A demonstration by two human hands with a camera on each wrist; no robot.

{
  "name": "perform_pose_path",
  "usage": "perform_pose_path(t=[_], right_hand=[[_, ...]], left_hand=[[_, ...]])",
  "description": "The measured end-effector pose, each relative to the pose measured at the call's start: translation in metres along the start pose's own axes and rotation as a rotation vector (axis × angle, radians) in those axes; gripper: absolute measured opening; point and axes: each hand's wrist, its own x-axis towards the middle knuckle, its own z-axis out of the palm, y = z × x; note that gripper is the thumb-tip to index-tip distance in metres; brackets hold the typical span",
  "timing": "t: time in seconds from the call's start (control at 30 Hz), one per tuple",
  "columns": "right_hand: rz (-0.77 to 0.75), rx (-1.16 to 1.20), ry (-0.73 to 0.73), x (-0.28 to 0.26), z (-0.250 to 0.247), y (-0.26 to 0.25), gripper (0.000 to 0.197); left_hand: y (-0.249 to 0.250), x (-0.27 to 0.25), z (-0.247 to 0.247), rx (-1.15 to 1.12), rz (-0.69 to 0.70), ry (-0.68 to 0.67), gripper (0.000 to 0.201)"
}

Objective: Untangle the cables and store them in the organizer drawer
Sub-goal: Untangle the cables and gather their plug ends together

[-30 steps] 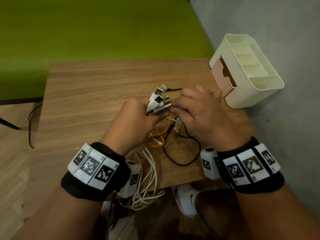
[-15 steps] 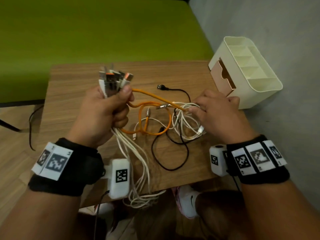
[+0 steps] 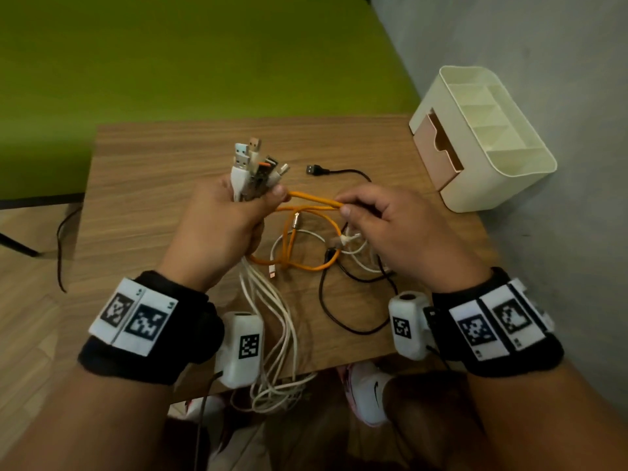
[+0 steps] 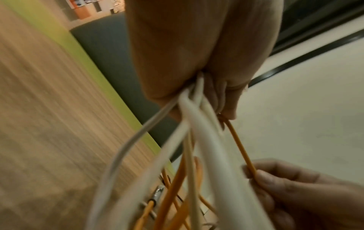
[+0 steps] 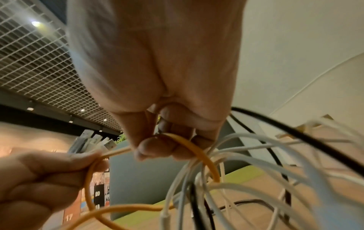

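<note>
My left hand (image 3: 224, 219) grips a bundle of USB plugs (image 3: 251, 164) upright over the wooden table (image 3: 142, 185), fist closed round white and orange cables (image 4: 199, 124). White cables (image 3: 272, 321) hang from the fist over the table's near edge. My right hand (image 3: 377, 219) pinches the orange cable (image 3: 312, 198) between thumb and forefinger, a short way right of the left fist; the right wrist view shows that pinch on the orange cable (image 5: 189, 143). Orange, white and black loops lie tangled beneath. The cream organizer (image 3: 516, 164) stands at the table's right edge, its pink drawer (image 3: 438, 144) pulled partly out.
A black cable (image 3: 339, 171) with a USB plug lies loose on the table behind the hands. A green sofa (image 3: 190, 56) stands beyond the table and a grey wall runs along the right. White shoes (image 3: 370, 392) show under the table's near edge.
The left hand lifted the plug bundle up and left, then came back toward the centre. The right hand rose off the white loops and now pinches the orange cable, drawing it taut.
</note>
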Motion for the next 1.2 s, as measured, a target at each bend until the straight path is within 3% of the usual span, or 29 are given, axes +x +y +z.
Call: perform_pose_path(t=[0.07, 0.17, 0.27, 0.43, 0.5, 0.63, 0.73, 0.83, 0.97, 1.07, 1.2], right_hand=[[-0.04, -0.137, -0.017, 0.003, 0.006, 0.004, 0.022], [-0.169, -0.246, -0.014, 0.004, 0.017, 0.007, 0.021], [-0.247, -0.147, 0.026, 0.005, 0.021, 0.004, 0.017], [-0.277, -0.025, 0.152, 0.005, 0.017, -0.004, 0.017], [-0.239, 0.042, 0.142, 0.003, 0.015, -0.006, 0.016], [-0.103, 0.038, 0.038, 0.005, 0.006, -0.001, 0.015], [-0.018, -0.121, -0.041, 0.007, -0.003, 0.017, 0.017], [-0.067, -0.111, 0.061, 0.006, -0.01, 0.027, 0.009], [-0.119, -0.161, 0.131, 0.007, -0.008, 0.023, 0.022], [-0.072, -0.345, 0.047, 0.007, -0.001, 0.02, 0.02], [-0.146, -0.389, 0.075, 0.005, 0.008, 0.014, 0.03]], left_hand=[[-0.001, 0.001, 0.004, 0.171, 0.068, 0.064, 0.008], [0.0, 0.001, 0.014, 0.325, 0.115, 0.043, 0.014], [-0.001, -0.001, 0.023, 0.43, 0.157, -0.083, 0.006], [0.002, 0.0, 0.018, 0.499, 0.16, -0.17, 0.013], [0.005, -0.002, 0.014, 0.368, 0.115, -0.2, 0.024], [0.014, -0.004, 0.0, -0.228, 0.02, -0.211, 0.018], [0.015, -0.002, -0.011, -0.347, -0.016, -0.208, 0.019], [0.008, 0.002, -0.017, -0.165, -0.096, -0.143, 0.019], [-0.004, 0.007, -0.008, 0.48, -0.061, 0.066, 0.013], [-0.003, 0.007, 0.001, 0.51, 0.022, 0.116, 0.007], [0.0, 0.004, 0.014, 0.417, 0.066, -0.006, 0.022]])
